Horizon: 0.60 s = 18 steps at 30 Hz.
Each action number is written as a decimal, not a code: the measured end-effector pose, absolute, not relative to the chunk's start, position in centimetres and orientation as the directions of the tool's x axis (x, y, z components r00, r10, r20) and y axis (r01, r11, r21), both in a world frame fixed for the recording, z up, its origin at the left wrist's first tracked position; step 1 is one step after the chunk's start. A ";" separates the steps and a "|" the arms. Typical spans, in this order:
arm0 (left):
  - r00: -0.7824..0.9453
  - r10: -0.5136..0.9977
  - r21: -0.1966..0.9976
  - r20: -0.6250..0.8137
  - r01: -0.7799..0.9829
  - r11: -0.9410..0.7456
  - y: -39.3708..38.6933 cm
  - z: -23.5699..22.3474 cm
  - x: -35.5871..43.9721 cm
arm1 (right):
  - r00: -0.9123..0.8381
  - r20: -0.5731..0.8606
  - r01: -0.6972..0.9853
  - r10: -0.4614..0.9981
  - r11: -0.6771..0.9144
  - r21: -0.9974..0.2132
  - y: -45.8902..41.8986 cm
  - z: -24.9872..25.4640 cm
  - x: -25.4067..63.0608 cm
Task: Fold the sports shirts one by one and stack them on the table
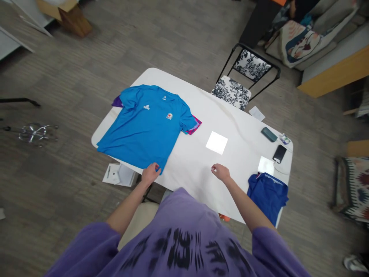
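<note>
A bright blue t-shirt lies flat, front up, on the left half of a white table. A purple and pink garment peeks out from under its sleeves. My left hand is closed on the shirt's near hem corner. My right hand hovers over bare table to the right, fingers curled with nothing visible in them. A dark blue garment hangs over the table's near right edge.
A dark case, a black phone and small items lie at the table's right end. A black chair with floral cushions stands behind the table. Papers and a box lie on the carpet below the table's left edge.
</note>
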<state>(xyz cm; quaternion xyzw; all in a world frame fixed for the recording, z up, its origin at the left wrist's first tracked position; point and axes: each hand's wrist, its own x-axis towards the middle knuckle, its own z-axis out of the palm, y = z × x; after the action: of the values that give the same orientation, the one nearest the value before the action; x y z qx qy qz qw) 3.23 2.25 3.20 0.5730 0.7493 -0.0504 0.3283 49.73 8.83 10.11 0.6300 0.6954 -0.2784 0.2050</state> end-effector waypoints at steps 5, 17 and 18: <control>-0.071 0.832 0.329 -0.550 0.897 0.294 3.7 2.9 -1.8 | -0.210 -0.640 0.976 0.739 0.192 -0.099 21.7 9.8 36.3; 0.014 0.822 0.341 -0.570 0.914 0.220 4.3 0.1 -2.9 | -0.071 -0.557 0.997 0.827 0.048 -0.056 39.0 3.1 23.3; 0.022 0.821 0.349 -0.570 0.911 0.218 4.4 0.0 -3.1 | -0.061 -0.561 0.998 0.826 0.041 -0.049 39.2 2.6 23.1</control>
<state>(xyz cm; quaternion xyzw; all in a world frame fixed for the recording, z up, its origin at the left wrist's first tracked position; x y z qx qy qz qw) -3.07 4.38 0.04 0.6221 0.6964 -0.0640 0.3520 23.12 39.24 2.59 0.6566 0.6943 -0.2204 0.1956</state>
